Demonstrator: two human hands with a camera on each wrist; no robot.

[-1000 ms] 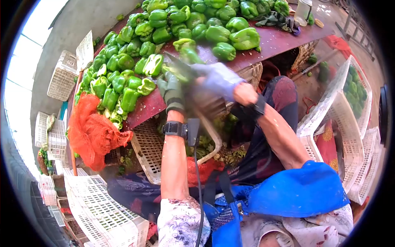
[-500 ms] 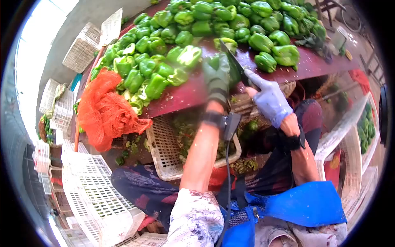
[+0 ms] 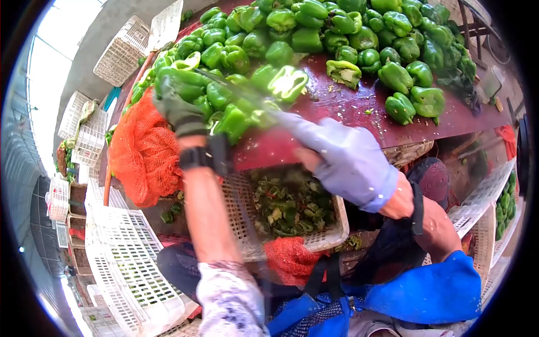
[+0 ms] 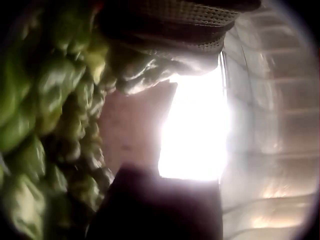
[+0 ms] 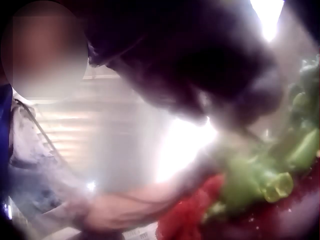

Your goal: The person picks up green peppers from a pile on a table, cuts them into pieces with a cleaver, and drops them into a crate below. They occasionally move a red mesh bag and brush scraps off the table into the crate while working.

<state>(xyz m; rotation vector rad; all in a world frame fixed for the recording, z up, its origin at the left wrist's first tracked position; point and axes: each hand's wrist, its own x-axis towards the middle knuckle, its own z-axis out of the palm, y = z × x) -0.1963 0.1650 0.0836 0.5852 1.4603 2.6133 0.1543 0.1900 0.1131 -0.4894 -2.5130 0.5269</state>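
Observation:
In the head view my left hand (image 3: 182, 109), in a dark green glove, is over the near left of the green pepper pile and holds a green bell pepper (image 3: 188, 84). The left wrist view shows the dark glove (image 4: 175, 25) at the top with a pale green pepper (image 4: 145, 72) under it. My right hand (image 3: 353, 160), in a lilac glove, grips a knife (image 3: 238, 90); its blurred blade points left across the peppers. A cut pepper (image 3: 287, 84) with its pale inside showing lies beyond the blade. In the right wrist view the right hand (image 5: 200, 65) is dark and blurred.
Whole peppers (image 3: 393, 50) heap along the back of the dark red table (image 3: 337, 121). Red netting (image 3: 143, 151) hangs at its left corner. Below the edge sits a crate (image 3: 331, 241) of green scraps. White crates (image 3: 132, 258) stand left, and another crate (image 3: 477, 196) right.
The left hand has moved from the middle of the table edge to the pile on the left. The right hand keeps the knife, whose blade now slants left. The head view has shifted.

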